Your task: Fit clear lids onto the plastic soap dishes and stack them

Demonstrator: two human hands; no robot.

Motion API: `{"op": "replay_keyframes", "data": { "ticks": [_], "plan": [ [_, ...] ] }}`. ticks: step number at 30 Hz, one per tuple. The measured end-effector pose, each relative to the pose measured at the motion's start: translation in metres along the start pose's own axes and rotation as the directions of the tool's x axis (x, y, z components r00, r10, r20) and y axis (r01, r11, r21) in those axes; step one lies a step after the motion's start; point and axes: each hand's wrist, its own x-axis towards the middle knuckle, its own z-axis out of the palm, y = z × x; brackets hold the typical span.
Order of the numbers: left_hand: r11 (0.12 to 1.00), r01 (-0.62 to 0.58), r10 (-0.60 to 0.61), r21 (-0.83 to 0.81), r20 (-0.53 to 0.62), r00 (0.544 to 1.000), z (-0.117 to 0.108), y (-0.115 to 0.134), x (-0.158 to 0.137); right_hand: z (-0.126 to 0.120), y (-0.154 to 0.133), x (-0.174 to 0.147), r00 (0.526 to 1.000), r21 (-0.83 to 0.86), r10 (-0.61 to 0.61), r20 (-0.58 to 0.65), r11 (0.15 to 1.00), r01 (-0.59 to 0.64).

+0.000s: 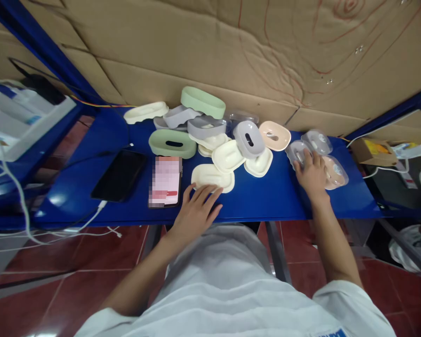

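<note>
My left hand [199, 209] lies with fingers spread at the table's front edge, its fingertips touching the near rim of a cream oval soap-dish piece [213, 177]. My right hand [313, 175] is at the right side, thumb and fingers around the near part of a grey soap dish with a clear cover [296, 149]. Beside that hand are a peach covered soap dish [337, 174] and another grey covered one [317, 140]. Between the hands lie a cream piece [228, 157], a grey dish [257, 146] and a peach dish [282, 139].
Green dishes [171, 143], grey dishes and cream pieces pile up at the back of the blue table [263, 203]. A lit phone [166, 180] and a dark tablet-like device [119, 175] with a white cable lie left. Cardboard [182, 51] stands behind; a small box [375, 152] is right.
</note>
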Motion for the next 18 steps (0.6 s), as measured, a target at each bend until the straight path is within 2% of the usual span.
{"op": "replay_keyframes", "data": {
  "ticks": [2, 4, 7, 9, 11, 14, 18],
  "plan": [
    [0.996, -0.071, 0.071, -0.06, 0.003, 0.997, -0.002, -0.002, -0.003, 0.004, -0.004, 0.024, 0.999, 0.004, 0.012, 0.044, 1.0, -0.012],
    [0.977, -0.152, 0.152, -0.146, -0.011, 0.988, -0.003, -0.004, -0.007, 0.0, -0.016, 0.029, 1.0, 0.05, -0.021, 0.01, 0.999, 0.021],
    [0.953, -0.192, 0.173, -0.233, -0.101, 0.98, -0.002, -0.007, -0.011, -0.014, -0.05, -0.002, 0.971, 0.226, -0.218, -0.096, 0.945, 0.234],
    [0.963, -0.151, 0.117, -0.224, -0.159, 0.98, 0.0, -0.007, -0.011, -0.024, -0.077, -0.034, 0.915, 0.335, -0.389, -0.104, 0.853, 0.4],
    [0.979, -0.09, 0.061, -0.185, -0.157, 0.986, 0.001, -0.005, -0.009, -0.03, -0.1, -0.061, 0.867, 0.38, -0.492, -0.077, 0.79, 0.481],
    [0.99, -0.048, 0.037, -0.13, -0.088, 0.995, 0.002, -0.003, -0.006, -0.03, -0.114, -0.08, 0.866, 0.42, -0.498, -0.044, 0.778, 0.468],
    [0.992, -0.074, 0.071, -0.105, -0.025, 0.997, 0.0, -0.003, -0.006, -0.027, -0.105, -0.081, 0.892, 0.443, -0.448, -0.055, 0.79, 0.424]
  ]
}}
